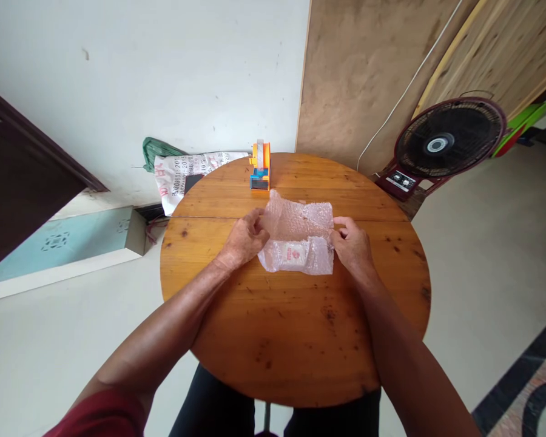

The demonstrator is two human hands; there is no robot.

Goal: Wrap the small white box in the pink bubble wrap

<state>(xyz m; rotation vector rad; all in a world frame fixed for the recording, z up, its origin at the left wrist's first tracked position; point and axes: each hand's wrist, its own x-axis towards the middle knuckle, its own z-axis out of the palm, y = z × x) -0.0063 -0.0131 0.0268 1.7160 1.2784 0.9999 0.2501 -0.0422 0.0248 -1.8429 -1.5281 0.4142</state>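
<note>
Toward the near edge of the round wooden table (295,340), the top is bare up to the bubble wrap (300,218), which lies a little beyond the middle. A white packet with red print (293,252) sits in its near half, seen through the film, with the other half spread out toward the far edge.

The left hand (246,240) curls its thumb and fingers at the wrap's left edge; the right hand (351,243) has thumb and forefinger at its right edge. Whether either pinch is closed on the film, I cannot tell.

For a neat fold, it seems best to keep the packet flat and snug against the crease, lift both sides evenly and draw the film taut without squashing the bubbles. Lining up the side edges should prevent a skewed roll; slack beside the packet could let it slide.

Near the table's far edge, left of the wrap's middle, stands an orange and blue tape dispenser (260,167), well clear of the fold. Past the far-left edge lies a printed white sack (168,182).
</note>
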